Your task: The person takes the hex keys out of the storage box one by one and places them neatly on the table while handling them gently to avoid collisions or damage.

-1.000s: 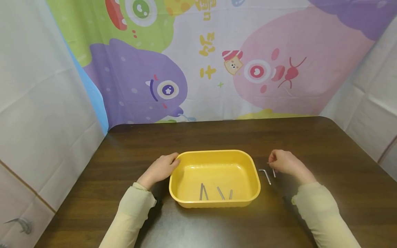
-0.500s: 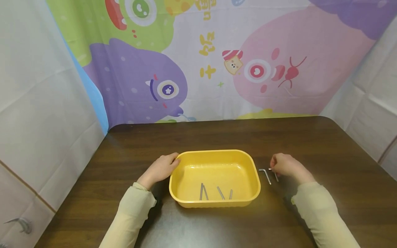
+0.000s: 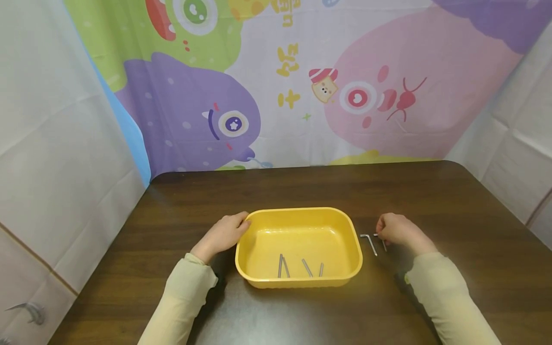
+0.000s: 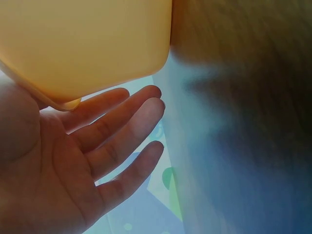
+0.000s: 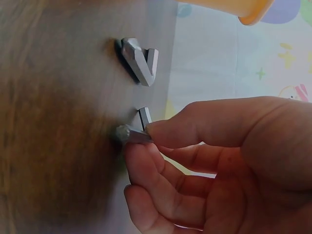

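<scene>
My left hand (image 3: 222, 234) holds the left rim of a yellow plastic tray (image 3: 297, 281), thumb over the edge. In the left wrist view its other fingers (image 4: 129, 134) stretch out along and away from the tray's outer wall. To the tray's right, my right hand (image 3: 398, 229) pinches a small silver hex key (image 5: 139, 135) between thumb and fingertips, low over the table. Beside it a second L-shaped hex key (image 3: 371, 245) lies on the wood. Several thin grey metal rods (image 3: 307, 268) lie inside the tray near its front wall, which hides their lower ends.
The dark wooden table (image 3: 280, 316) extends around the tray. Behind it hangs a cloth (image 3: 297, 134) printed with cartoon monsters. Pale panels (image 3: 64, 143) flank the table, and a hook-like print or fitting (image 3: 32, 314) shows at the lower left.
My right hand has shifted slightly toward me, and the hex key in its fingers has come down closer to the other one. My left hand and the tray stay put.
</scene>
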Demonstrator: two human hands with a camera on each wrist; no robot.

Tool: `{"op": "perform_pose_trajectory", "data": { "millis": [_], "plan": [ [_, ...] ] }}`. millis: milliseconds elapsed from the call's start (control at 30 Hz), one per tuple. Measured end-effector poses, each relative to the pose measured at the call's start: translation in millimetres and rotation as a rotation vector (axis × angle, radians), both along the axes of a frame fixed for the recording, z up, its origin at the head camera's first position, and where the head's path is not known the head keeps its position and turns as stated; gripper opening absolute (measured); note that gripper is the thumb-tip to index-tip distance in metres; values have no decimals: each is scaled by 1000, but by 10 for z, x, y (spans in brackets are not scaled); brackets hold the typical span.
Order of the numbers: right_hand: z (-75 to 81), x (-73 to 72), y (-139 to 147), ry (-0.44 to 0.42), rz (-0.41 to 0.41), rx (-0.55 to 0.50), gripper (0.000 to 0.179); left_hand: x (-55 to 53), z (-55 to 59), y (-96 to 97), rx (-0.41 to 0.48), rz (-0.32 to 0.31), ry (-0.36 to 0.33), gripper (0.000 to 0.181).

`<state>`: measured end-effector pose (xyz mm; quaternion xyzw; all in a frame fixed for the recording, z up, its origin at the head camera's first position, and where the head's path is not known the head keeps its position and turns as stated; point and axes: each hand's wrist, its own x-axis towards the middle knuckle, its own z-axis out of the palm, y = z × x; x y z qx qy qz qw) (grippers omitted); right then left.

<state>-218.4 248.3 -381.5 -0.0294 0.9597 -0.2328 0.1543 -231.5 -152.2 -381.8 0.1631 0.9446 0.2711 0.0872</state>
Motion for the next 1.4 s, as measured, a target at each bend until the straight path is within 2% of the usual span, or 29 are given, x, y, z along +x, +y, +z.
{"op": "perform_pose_trajectory", "data": {
  "millis": [1033, 1167, 1400],
  "plan": [
    [-8, 2, -8, -6, 3, 19, 3, 7, 10, 0, 5, 2, 3, 24],
    [31, 5, -1, 36, 4, 39, 5, 6, 11, 2, 10, 3, 1, 24],
    [128, 27, -62, 163, 36, 57, 9, 9, -2, -2, 5, 11, -1, 24]
  ]
}}
